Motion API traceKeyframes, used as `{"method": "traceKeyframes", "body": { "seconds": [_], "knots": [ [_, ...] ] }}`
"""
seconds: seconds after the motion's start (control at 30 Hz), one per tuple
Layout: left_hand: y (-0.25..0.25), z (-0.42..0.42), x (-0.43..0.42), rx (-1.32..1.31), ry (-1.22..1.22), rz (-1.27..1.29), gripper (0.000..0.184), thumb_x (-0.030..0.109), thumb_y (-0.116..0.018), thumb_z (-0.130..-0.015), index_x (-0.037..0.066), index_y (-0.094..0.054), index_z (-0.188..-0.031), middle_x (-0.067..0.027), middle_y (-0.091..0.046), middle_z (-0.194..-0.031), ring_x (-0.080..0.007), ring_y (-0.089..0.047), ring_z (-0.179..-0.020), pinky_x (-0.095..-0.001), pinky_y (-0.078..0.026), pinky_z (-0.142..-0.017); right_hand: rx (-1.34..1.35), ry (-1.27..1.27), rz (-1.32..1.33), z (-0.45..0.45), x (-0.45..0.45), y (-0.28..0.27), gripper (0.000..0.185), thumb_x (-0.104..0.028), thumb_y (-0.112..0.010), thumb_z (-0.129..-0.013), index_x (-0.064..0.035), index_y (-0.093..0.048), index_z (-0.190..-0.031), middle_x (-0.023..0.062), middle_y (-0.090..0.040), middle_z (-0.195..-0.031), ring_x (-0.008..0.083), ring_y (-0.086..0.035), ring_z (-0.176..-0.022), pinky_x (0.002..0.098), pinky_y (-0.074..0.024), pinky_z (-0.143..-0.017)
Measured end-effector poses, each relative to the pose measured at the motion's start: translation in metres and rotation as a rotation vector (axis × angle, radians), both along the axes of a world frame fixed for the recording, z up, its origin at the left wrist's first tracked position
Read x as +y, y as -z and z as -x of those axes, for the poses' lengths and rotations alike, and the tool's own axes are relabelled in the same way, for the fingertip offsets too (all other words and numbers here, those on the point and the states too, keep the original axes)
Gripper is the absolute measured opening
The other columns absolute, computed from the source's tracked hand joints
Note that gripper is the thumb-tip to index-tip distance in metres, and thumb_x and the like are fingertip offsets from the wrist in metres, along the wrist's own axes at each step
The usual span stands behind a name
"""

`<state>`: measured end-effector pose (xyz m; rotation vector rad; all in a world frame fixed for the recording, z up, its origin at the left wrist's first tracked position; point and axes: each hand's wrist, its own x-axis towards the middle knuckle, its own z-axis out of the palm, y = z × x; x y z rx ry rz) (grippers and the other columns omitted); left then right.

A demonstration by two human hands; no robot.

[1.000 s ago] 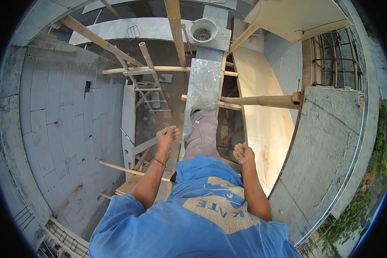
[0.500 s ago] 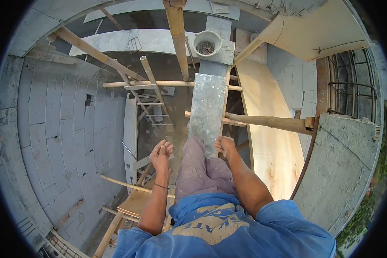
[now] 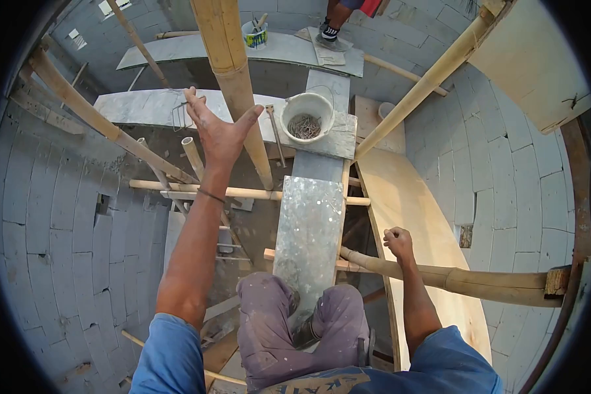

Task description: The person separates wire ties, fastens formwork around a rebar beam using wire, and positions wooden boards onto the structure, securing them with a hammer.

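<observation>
My left hand (image 3: 220,131) is raised with its fingers and thumb spread, in front of or beside a thick upright bamboo pole (image 3: 223,39); I cannot tell whether they touch. My right hand (image 3: 398,243) is curled closed over the edge of the plywood sheet (image 3: 414,197), just above a horizontal bamboo pole (image 3: 453,279). What it holds, if anything, is hidden. Ahead of my knees, a white bucket (image 3: 322,108) with nails or similar thin metal pieces inside stands on the boards. A hammer-like tool (image 3: 276,134) leans to its left.
I am on a narrow, speckled plank (image 3: 308,230) above a lower floor. A bent wire piece (image 3: 179,117) is on the curved grey board (image 3: 131,107). Farther off are a paint pail (image 3: 255,36) and another person's shoe (image 3: 333,41). Block walls (image 3: 65,223) surround the scaffold.
My left hand has risen and reached forward, opening from curled fingers. My right hand has moved outward to the right. The view has tilted up and my knees are now bent.
</observation>
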<state>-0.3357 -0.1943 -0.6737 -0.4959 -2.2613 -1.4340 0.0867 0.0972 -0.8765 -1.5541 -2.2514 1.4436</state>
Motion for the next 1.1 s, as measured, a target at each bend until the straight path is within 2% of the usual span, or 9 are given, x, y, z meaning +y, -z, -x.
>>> {"method": "traceKeyframes", "body": {
  "seconds": [0.17,0.23,0.37,0.43,0.5,0.63,0.83,1.0,1.1],
  "knots": [
    [0.025,0.055,0.043,0.343,-0.145,0.048,0.134,0.045,-0.094,-0.066,-0.018,-0.012,-0.152,-0.0355,-0.03,-0.152,-0.0452,-0.035,-0.142,-0.0483,-0.032,-0.119,0.028,-0.198,-0.007,0.014,-0.014,-0.029,0.023,-0.02,-0.072,-0.091,0.0037,-0.071,-0.089,0.0124,-0.072,-0.078,0.0184,-0.068,-0.068,0.0341,-0.0546,-0.068],
    [0.028,0.062,0.043,0.437,-0.072,-0.016,0.125,0.039,-0.093,-0.069,-0.019,-0.017,-0.15,-0.0356,-0.033,-0.15,-0.0458,-0.036,-0.141,-0.0482,-0.033,-0.118,0.143,-0.47,-0.168,0.018,-0.029,-0.052,0.023,-0.019,-0.073,-0.09,0.0026,-0.072,-0.096,0.015,-0.074,-0.088,0.0236,-0.07,-0.078,0.0357,-0.0548,-0.074],
    [0.023,0.05,0.046,0.371,-0.004,-0.137,0.112,0.028,-0.09,-0.07,-0.018,-0.024,-0.148,-0.0326,-0.041,-0.14,-0.0439,-0.043,-0.134,-0.0473,-0.037,-0.115,0.16,-0.59,-0.293,0.013,-0.038,-0.059,0.026,-0.021,-0.074,-0.091,0.003,-0.071,-0.101,0.0136,-0.074,-0.089,0.0234,-0.071,-0.082,0.0357,-0.0557,-0.078],
    [0.023,0.049,0.049,0.385,-0.046,-0.132,0.11,0.027,-0.089,-0.07,-0.018,-0.025,-0.148,-0.0315,-0.043,-0.138,-0.043,-0.044,-0.133,-0.0469,-0.037,-0.114,0.199,-0.586,-0.323,0.011,-0.04,-0.064,0.028,-0.022,-0.077,-0.088,0.002,-0.072,-0.101,0.0188,-0.074,-0.095,0.0302,-0.071,-0.084,0.0362,-0.0548,-0.077],
    [0.022,0.053,0.047,0.405,-0.106,-0.129,0.108,0.025,-0.088,-0.071,-0.017,-0.025,-0.148,-0.0304,-0.044,-0.136,-0.0422,-0.045,-0.132,-0.0465,-0.038,-0.114,0.207,-0.611,-0.362,0.012,-0.037,-0.058,0.025,-0.019,-0.075,-0.089,0.0026,-0.072,-0.101,0.0166,-0.074,-0.091,0.0257,-0.072,-0.082,0.0356,-0.0551,-0.076],
    [0.022,0.057,0.049,0.428,-0.08,-0.139,0.103,0.021,-0.086,-0.07,-0.016,-0.028,-0.147,-0.0291,-0.046,-0.135,-0.0404,-0.046,-0.13,-0.0453,-0.039,-0.112,0.399,-0.126,0.07,0.046,-0.014,-0.024,0.025,-0.017,-0.068,-0.096,0.007,-0.07,-0.096,0.0114,-0.072,-0.082,0.0155,-0.068,-0.073,0.0295,-0.0561,-0.071],
    [0.03,0.06,0.052,0.442,-0.1,-0.147,0.1,0.019,-0.085,-0.07,-0.017,-0.031,-0.146,-0.0279,-0.049,-0.132,-0.0392,-0.049,-0.127,-0.0432,-0.041,-0.111,0.539,-0.159,0.184,0.16,0.006,0.006,0.031,-0.022,-0.07,-0.096,0.007,-0.069,-0.108,0.0116,-0.071,-0.085,0.0151,-0.067,-0.073,0.0277,-0.0556,-0.07],
    [0.032,0.062,0.052,0.468,-0.116,-0.125,0.101,0.017,-0.085,-0.07,-0.018,-0.03,-0.147,-0.0269,-0.049,-0.13,-0.0372,-0.05,-0.125,-0.042,-0.043,-0.109,0.621,-0.298,0.281,0.257,0.026,-0.015,0.058,-0.026,-0.071,-0.097,0.0077,-0.052,-0.14,0.0128,-0.071,-0.087,0.015,-0.068,-0.071,0.0278,-0.0556,-0.07],
    [0.032,0.061,0.052,0.492,-0.136,-0.13,0.103,0.018,-0.085,-0.07,-0.019,-0.028,-0.147,-0.0268,-0.049,-0.13,-0.0373,-0.051,-0.125,-0.0416,-0.043,-0.109,0.683,-0.214,0.303,0.31,0.046,-0.021,0.088,-0.026,-0.07,-0.097,0.0008,-0.014,-0.16,0.0133,-0.07,-0.09,0.0153,-0.068,-0.071,0.0279,-0.0554,-0.066]
  ]
}}
